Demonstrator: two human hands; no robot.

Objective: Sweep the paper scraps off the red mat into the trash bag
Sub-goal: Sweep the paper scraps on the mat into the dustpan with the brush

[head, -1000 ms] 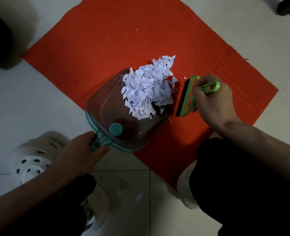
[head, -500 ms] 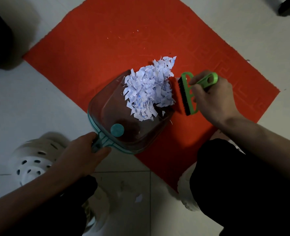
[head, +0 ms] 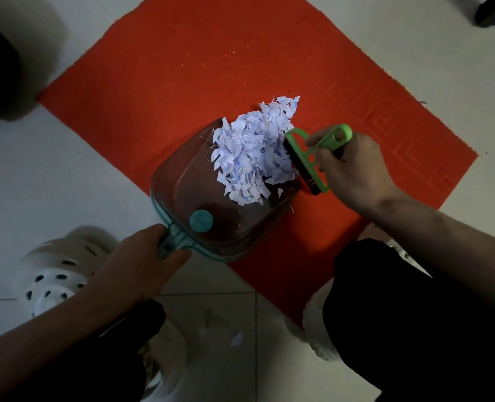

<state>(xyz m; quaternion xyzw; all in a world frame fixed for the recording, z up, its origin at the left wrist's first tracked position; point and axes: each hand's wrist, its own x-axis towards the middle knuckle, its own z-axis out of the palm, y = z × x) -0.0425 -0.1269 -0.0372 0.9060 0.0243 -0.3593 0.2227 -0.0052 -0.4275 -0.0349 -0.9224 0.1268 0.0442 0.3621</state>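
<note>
While right hand (head: 353, 166) fingers clamp the green plastic brush (head: 307, 158), the white paper scraps (head: 252, 158) heap just left of them, against the bristles, straddling the clear teal-rimmed dustpan (head: 182, 198) lip. Left hand (head: 142, 265) fingers grip its handle.

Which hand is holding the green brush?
The right hand grips the green brush, whose bristles are against the paper scraps. The left hand holds the dustpan by its teal handle instead.
</note>
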